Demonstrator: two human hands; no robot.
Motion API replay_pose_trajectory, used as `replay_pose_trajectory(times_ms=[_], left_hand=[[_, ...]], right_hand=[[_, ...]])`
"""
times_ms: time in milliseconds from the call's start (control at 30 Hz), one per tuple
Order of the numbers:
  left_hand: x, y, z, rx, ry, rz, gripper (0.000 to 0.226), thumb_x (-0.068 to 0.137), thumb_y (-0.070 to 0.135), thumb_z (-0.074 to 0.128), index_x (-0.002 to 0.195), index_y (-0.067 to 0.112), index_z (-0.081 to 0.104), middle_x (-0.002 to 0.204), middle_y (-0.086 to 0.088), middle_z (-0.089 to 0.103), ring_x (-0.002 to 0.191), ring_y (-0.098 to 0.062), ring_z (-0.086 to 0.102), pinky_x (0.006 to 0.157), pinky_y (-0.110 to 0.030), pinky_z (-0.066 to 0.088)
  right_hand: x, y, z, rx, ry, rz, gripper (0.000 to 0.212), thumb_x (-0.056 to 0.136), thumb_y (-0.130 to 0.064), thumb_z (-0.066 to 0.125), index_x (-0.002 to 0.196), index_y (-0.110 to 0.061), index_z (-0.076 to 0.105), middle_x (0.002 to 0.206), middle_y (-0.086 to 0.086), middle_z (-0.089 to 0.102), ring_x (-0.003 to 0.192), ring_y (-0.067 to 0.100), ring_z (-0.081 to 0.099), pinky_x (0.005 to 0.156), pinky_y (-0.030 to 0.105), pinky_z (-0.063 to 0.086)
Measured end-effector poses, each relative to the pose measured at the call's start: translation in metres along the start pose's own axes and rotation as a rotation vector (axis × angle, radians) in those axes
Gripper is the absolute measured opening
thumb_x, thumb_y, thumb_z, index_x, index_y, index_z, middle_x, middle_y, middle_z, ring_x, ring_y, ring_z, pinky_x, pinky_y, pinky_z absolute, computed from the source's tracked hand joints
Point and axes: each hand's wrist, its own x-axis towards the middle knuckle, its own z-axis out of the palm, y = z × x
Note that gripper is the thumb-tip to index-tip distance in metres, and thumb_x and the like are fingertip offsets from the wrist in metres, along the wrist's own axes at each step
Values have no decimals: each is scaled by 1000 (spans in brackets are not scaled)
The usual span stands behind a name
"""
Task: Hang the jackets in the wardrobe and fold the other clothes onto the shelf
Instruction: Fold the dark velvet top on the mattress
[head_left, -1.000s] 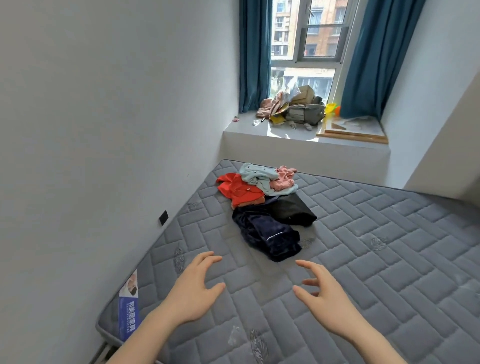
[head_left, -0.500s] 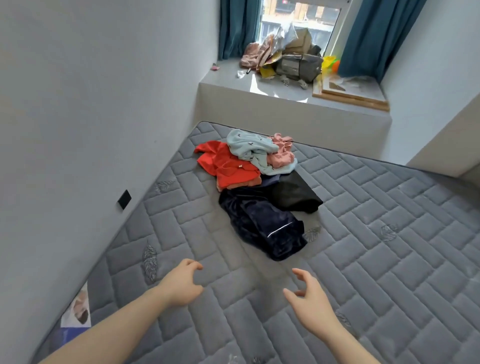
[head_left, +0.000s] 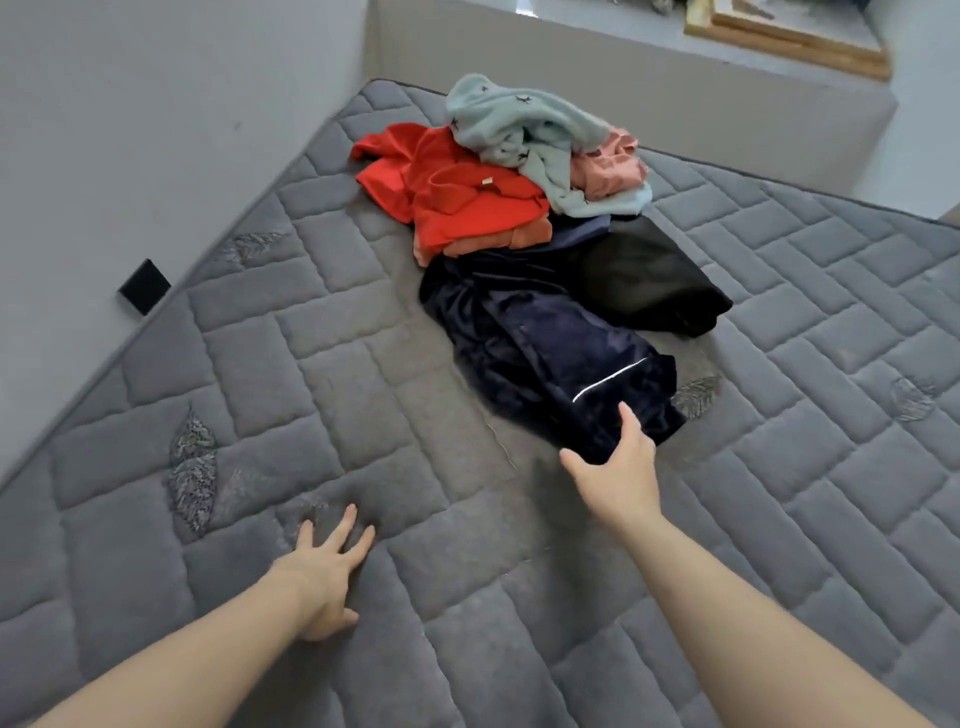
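A pile of clothes lies on the grey quilted mattress (head_left: 291, 374). Nearest me is a dark navy garment (head_left: 530, 343) with a thin white stripe. A black garment (head_left: 644, 280) lies to its right. Behind them lie a red garment (head_left: 457, 187), a pale blue fleece (head_left: 514, 124) and a pink piece (head_left: 608, 166). My right hand (head_left: 618, 478) reaches the navy garment's near edge, thumb spread to the left and fingers laid on the cloth. My left hand (head_left: 324, 577) presses flat on the mattress with fingers spread. No wardrobe or shelf is in view.
A grey wall with a black socket (head_left: 144, 287) runs along the mattress's left side. Beyond the pile rises a grey window ledge (head_left: 623, 78) carrying a wooden board (head_left: 789, 36). A white wall stands at the far right.
I have leaned forward over the mattress, so the pile is much closer. My right hand moved forward onto the navy garment's edge. My left hand dropped flat onto the mattress.
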Motion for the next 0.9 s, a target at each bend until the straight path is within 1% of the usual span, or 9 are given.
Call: replay_pose_trajectory(times_ms=[100, 167, 234, 300, 434, 601, 667, 801, 901], left_hand=[[8, -8, 13, 51, 24, 20, 100, 98, 51, 58, 159, 40, -21, 165, 10, -34, 157, -45, -5, 123, -54, 29], [11, -10, 9, 71, -3, 26, 97, 99, 45, 57, 160, 41, -18, 166, 10, -31, 157, -44, 0, 122, -53, 31], [13, -10, 11, 71, -35, 24, 96, 99, 37, 55, 160, 41, -19, 165, 11, -33, 157, -44, -2, 122, -53, 30], [10, -7, 11, 53, -60, 5, 96, 96, 26, 50, 159, 42, -21, 163, 12, -36, 157, -44, -8, 122, -52, 30], [-7, 1, -10, -8, -88, -1, 89, 95, 20, 43, 162, 40, -11, 167, 12, -29, 157, -44, -6, 124, -50, 27], [-86, 8, -10, -260, -36, 114, 71, 90, 16, 52, 157, 33, 36, 165, 9, 26, 144, -18, 43, 116, -30, 38], [-134, 21, -1, -348, 40, 168, 70, 89, 20, 57, 156, 31, 38, 160, 11, 31, 136, -16, 50, 110, -28, 40], [-227, 49, -12, -570, 246, 319, 81, 82, 37, 65, 155, 38, 30, 157, 18, 30, 124, -15, 59, 104, -33, 48], [-289, 67, -42, -685, 433, 380, 91, 77, 42, 73, 157, 34, 29, 157, 17, 30, 137, -10, 47, 110, -25, 40]], right_hand=[[32, 4, 23, -164, -18, 32, 93, 90, -46, 75, 161, -36, 15, 162, 8, 25, 130, 32, 54, 89, 39, 42], [45, 4, 33, -233, 11, 53, 63, 96, -41, 67, 151, -31, 38, 146, 11, 47, 121, 35, 57, 90, 41, 44], [47, 2, 39, -148, 86, 49, 24, 99, -29, 59, 123, -27, 59, 122, 10, 64, 106, 35, 60, 84, 38, 47], [35, 2, 42, -58, 78, 6, 8, 99, -23, 56, 104, -22, 63, 100, 9, 68, 94, 35, 60, 77, 36, 44], [-37, 3, 35, -69, -74, -28, 10, 97, -18, 55, 89, -22, 59, 81, 2, 65, 82, 31, 60, 70, 35, 42], [-137, -32, -11, 172, -263, 50, 19, 101, -21, 56, 82, -24, 59, 68, -10, 57, 66, 16, 50, 60, 29, 38], [-170, -65, -45, 285, -326, 24, 19, 103, -19, 56, 84, -17, 58, 67, -6, 53, 62, 16, 44, 60, 29, 36], [-241, -131, -133, 546, -401, -84, 15, 106, -11, 55, 103, -9, 69, 78, -4, 67, 64, 8, 57, 54, 21, 43], [-301, -168, -203, 719, -436, -177, 23, 106, -8, 54, 110, -16, 75, 99, -3, 78, 83, 7, 73, 64, 18, 54]])
